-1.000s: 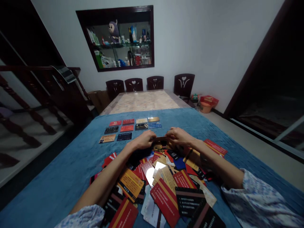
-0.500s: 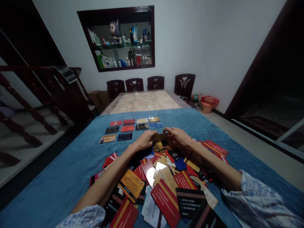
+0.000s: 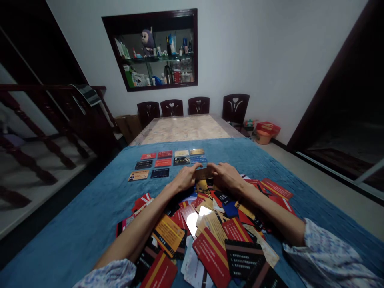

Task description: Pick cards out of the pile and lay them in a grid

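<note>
Between my two hands a gold-brown card (image 3: 202, 173) is held upright by its side edges, just above the far end of a loose heap of cards. My left hand (image 3: 186, 176) pinches its left edge, and my right hand (image 3: 224, 174) grips the right edge. Below spreads the heap, with a red card (image 3: 211, 256), a black card (image 3: 243, 258), an orange card (image 3: 169, 235) and a white card (image 3: 195, 268) among many overlapping others. Beyond my left hand lie cards in rows, a dark card (image 3: 160, 173) and a tan card (image 3: 138, 175) nearest.
A blue cloth (image 3: 99, 200) covers the near part of the table; its patterned far top (image 3: 186, 128) shows beyond. Several dark chairs (image 3: 199, 105) stand at the far end. A wooden railing (image 3: 39, 124) is at left, and an orange bucket (image 3: 263, 137) sits on the floor at right.
The whole view has shifted slightly to the right. Both hands keep the same card, which now shows a little taller and more face-on; the rows and heap look unchanged.
</note>
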Demonstrator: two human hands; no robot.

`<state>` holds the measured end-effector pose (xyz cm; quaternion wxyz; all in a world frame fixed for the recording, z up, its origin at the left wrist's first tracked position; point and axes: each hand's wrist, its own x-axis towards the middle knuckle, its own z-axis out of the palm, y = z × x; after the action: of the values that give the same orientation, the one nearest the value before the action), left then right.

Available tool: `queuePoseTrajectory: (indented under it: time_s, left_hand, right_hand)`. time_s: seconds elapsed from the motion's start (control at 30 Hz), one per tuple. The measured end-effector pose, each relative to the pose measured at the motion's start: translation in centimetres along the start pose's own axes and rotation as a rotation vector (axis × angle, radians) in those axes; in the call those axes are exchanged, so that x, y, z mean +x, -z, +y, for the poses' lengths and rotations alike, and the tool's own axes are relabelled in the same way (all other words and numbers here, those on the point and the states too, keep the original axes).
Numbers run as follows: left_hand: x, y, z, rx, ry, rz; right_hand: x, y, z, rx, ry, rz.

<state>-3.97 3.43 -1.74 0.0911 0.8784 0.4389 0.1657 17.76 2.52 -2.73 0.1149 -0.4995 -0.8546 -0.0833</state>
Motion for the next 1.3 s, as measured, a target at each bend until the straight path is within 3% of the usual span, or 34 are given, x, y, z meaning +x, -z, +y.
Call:
queuePoseTrajectory:
  time_s: [0.63, 0.87, 1.3]
  left_hand:
    - [-0.2, -0.5, 1.1, 0.111, 0.033, 0.032]
    - [0.0, -0.8, 0.8, 0.082, 0.035, 0.095]
    - [-0.3, 0.6, 2.7, 0.249, 0.073, 0.031]
  right_hand:
    - [0.1, -1.3, 0.2, -0.052, 0.043, 0.026]
    - [0.2, -2.0, 0.7, -0.079, 0.054, 0.108]
    - [0.1, -1.3, 0.6, -0.112, 0.041, 0.132]
